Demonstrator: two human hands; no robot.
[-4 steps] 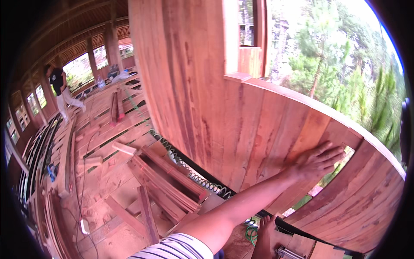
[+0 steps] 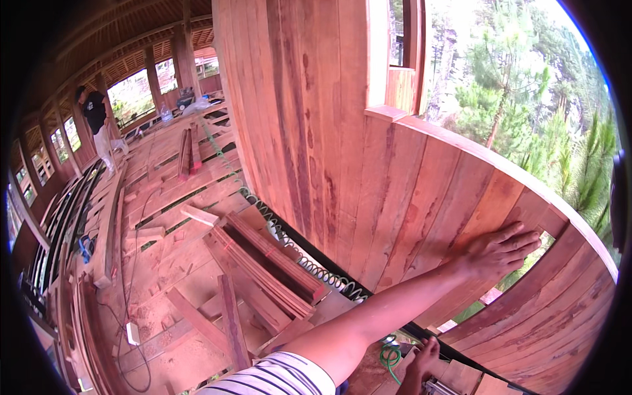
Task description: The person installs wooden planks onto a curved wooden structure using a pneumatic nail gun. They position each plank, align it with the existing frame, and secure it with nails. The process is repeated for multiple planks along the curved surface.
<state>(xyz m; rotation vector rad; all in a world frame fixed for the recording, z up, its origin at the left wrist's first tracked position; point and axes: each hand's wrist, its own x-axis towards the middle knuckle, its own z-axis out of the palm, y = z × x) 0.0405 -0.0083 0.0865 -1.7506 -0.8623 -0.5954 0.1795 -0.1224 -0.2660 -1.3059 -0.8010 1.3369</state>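
My left hand point(image 2: 503, 251) lies with fingers stretched out over the edge of an upright wooden wall plank point(image 2: 461, 289), beside a narrow gap point(image 2: 520, 270) in the wall. My left arm, in a striped sleeve, crosses from the lower edge toward it. Low down, my right hand point(image 2: 424, 359) is near the foot of the planks. Its fingers are a little bent and apart, and I see nothing in them. A metal tool part point(image 2: 440, 387) shows beside it, mostly cut off by the lower edge. A green coiled hose point(image 2: 391, 355) lies left of that hand.
Stacked boards point(image 2: 263, 263) and loose offcuts point(image 2: 197, 316) cover the slatted floor at left. A clear coiled hose point(image 2: 309, 263) runs along the wall's foot. A cable point(image 2: 122, 329) crosses the floor. A person point(image 2: 97, 122) stands far left. Trees show beyond the window opening.
The view has shifted, so the scene sits farther right and slightly lower. My right hand has dropped a little from the planks' lower end, its fingers more bent. My left hand stays on the wall.
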